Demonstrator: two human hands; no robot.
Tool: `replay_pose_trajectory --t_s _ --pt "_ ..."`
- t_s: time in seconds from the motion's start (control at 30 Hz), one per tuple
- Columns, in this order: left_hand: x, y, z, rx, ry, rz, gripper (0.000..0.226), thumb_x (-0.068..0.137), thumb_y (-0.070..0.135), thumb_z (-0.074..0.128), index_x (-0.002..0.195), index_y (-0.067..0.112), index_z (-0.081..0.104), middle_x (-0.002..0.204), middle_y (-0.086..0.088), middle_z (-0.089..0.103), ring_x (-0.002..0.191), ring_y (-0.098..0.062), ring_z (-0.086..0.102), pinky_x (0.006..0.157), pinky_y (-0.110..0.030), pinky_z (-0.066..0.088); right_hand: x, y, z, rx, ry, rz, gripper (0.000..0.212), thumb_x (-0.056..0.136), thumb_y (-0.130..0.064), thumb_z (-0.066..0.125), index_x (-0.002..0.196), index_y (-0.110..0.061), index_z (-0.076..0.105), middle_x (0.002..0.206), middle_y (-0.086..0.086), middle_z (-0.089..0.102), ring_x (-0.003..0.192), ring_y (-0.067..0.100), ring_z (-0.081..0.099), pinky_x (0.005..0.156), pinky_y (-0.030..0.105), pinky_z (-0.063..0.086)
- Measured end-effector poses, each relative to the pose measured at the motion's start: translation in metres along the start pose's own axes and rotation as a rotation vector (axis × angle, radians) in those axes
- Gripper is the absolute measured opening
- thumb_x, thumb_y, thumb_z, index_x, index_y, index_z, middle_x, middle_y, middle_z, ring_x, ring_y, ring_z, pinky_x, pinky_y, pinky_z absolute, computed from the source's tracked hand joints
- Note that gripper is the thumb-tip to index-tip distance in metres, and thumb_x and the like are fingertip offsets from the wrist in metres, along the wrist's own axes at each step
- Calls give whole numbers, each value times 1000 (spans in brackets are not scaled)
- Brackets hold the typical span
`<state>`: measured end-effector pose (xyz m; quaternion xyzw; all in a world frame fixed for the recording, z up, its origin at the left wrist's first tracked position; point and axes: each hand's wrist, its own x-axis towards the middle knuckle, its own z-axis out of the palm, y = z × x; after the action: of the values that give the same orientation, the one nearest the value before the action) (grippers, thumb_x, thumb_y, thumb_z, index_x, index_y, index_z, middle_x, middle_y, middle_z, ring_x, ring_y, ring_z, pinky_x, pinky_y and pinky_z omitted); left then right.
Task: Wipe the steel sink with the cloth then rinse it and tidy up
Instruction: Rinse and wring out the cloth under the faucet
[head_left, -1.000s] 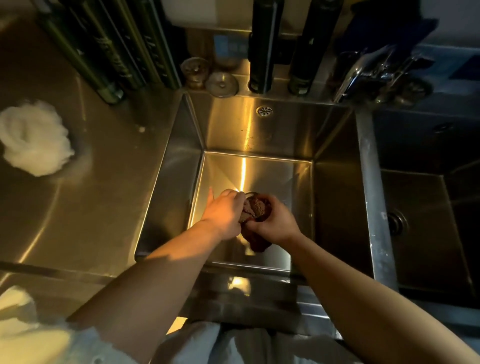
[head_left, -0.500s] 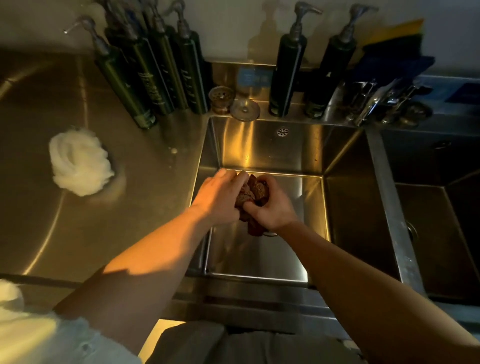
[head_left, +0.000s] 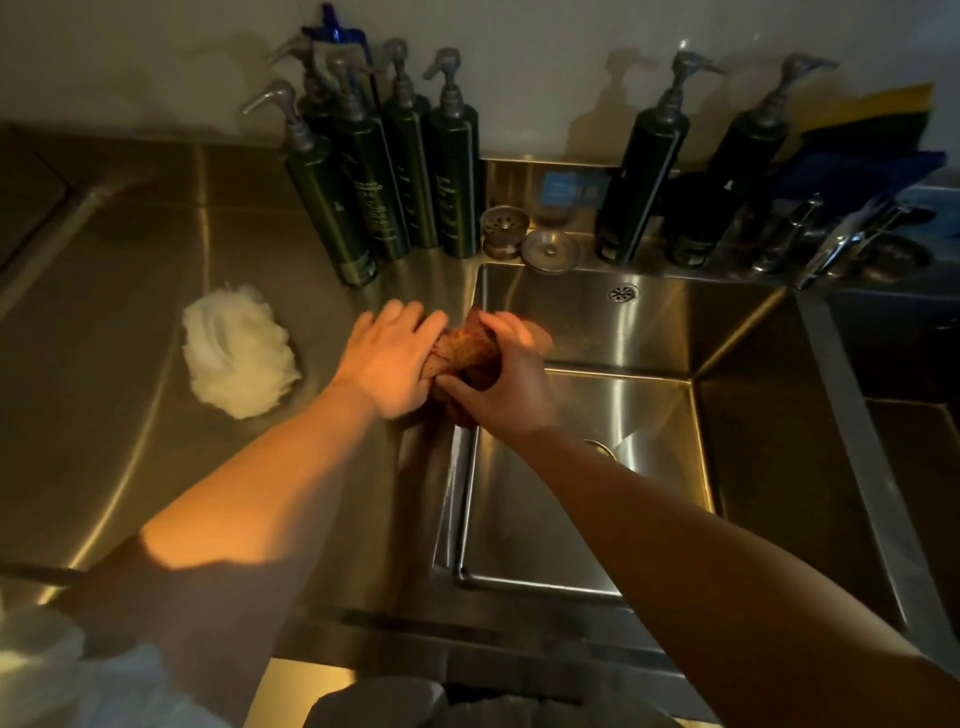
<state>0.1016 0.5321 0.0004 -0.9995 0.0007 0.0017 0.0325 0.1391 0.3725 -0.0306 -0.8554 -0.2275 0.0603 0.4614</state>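
Left hand (head_left: 387, 358) and right hand (head_left: 501, 387) both grip the bunched brown cloth (head_left: 467, 351), fingers closed, above the sink's (head_left: 649, 332) left rim; white sponge (head_left: 236, 348) further left.

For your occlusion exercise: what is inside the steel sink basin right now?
The steel sink shows a bare floor, an overflow grille on its back wall, and a sliver of drain. The right forearm covers most of the drain and some floor.

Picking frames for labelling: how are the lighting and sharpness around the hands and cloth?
Head view: dim and warm; a bright patch lights the left hand, the right hand is in shadow. The cloth is slightly motion-blurred, glare streaks the sink, and wide-angle distortion tilts the bottles.
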Motion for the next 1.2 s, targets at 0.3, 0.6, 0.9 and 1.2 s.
replay_pose_trajectory --t_s 0.3,0.6,0.9,1.2 --pt "-7 -13 57 -473 -139 -181 68 92 38 44 150 25 10 159 -3 3 145 -28 -1 116 -46 6 0 33 37 -82 -284 82 68 94 -34 50 148 -31 10 158 -4 0 144 28 1 117 41 4" --pt "16 8 76 -216 -123 -228 60 100 33 24 150 20 -6 159 3 -9 145 -22 -11 117 -46 6 29 38 56 28 -46 67 55 90 -6 50 142 -16 36 152 2 28 137 17 31 108 21 27" --pt "78 -6 60 -153 113 -223 64 96 13 40 150 15 7 157 -5 11 143 -24 9 116 -43 17 90 34 51 148 231 -25 42 91 -13 46 133 -13 49 141 6 43 129 14 40 106 23 32" --pt "115 -23 85 -279 -203 -236 64 98 43 23 149 22 -12 158 6 -11 144 -21 -13 112 -56 2 125 74 64 -109 -126 85 53 100 -28 33 149 -25 14 159 2 2 145 23 0 118 43 11"
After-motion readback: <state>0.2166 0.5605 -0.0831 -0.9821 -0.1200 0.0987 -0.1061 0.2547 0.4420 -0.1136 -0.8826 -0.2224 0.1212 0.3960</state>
